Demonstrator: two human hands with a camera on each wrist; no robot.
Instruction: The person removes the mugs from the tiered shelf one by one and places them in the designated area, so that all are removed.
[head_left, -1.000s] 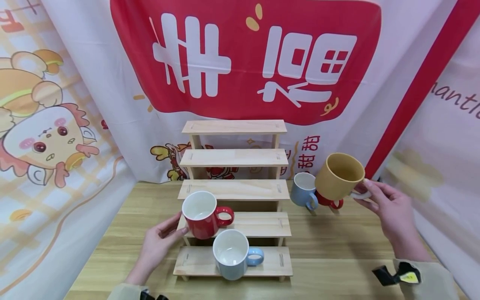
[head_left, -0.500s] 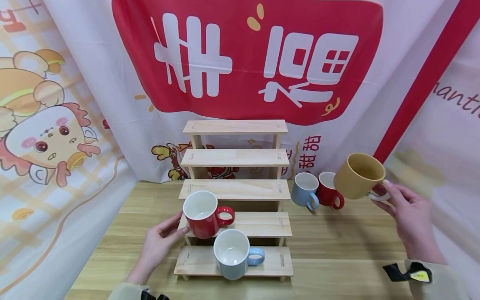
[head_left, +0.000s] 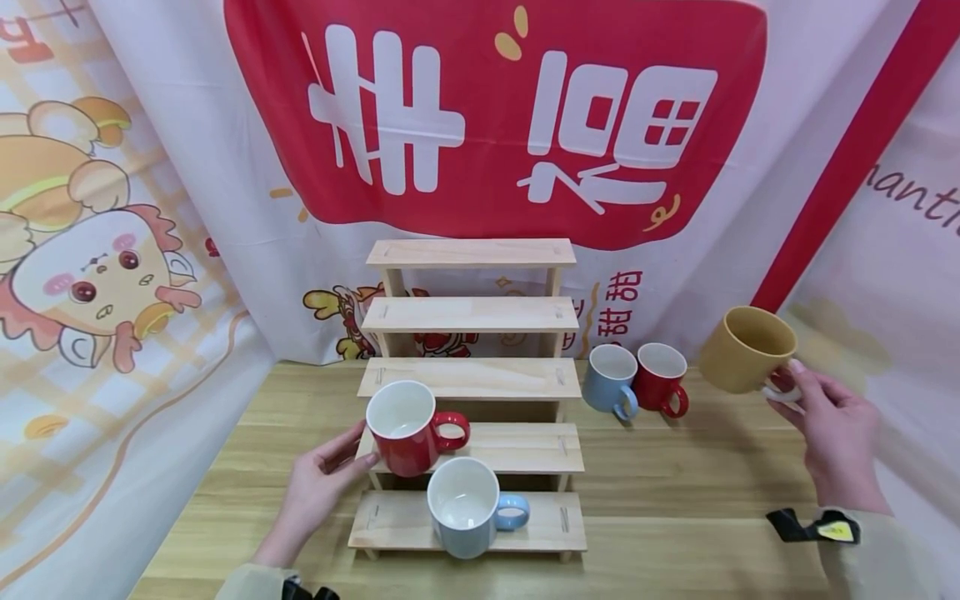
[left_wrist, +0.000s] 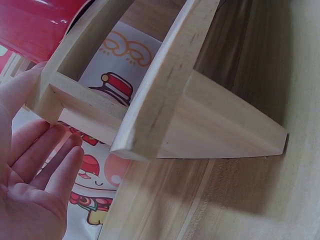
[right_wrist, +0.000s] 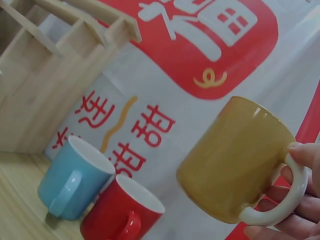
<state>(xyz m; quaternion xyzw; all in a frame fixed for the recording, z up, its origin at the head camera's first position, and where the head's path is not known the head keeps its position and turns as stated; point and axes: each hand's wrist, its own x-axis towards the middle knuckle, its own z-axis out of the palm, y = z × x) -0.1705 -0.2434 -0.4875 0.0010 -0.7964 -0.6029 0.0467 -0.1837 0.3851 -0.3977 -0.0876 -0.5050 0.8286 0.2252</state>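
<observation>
At the right of the scene, the right hand [head_left: 836,429] grips the white loop handle [right_wrist: 298,192] of a mustard-yellow cylindrical mug [right_wrist: 235,162], apparently glazed ceramic. One digit bears on the upper handle joint; other fingers show behind the loop. The mug is held clear of the pale wood-grain table [head_left: 675,492], mouth upward.

Handling: expect a rigid, moderately heavy body, smooth enough to slip and liable to chip if knocked. The handle is the recommended hold; because the load hangs to one side, a firm pinch is needed to prevent rotation.

At the left, the left hand [head_left: 318,483] has its fingers loosely extended, holding nothing visibly. It lies at the left end of the second step of a pale wooden five-step rack [head_left: 465,377], beside a glossy red mug with a white interior [head_left: 405,447]. Contact with that mug cannot be confirmed. On the nearest step stands a pale-blue mug with a blue handle [head_left: 461,529].

Right of the rack, a small light-blue mug [head_left: 602,394] and a small dark-red mug [head_left: 651,393] stand side by side on the table. Beyond hangs a white printed cloth [head_left: 187,100].
</observation>
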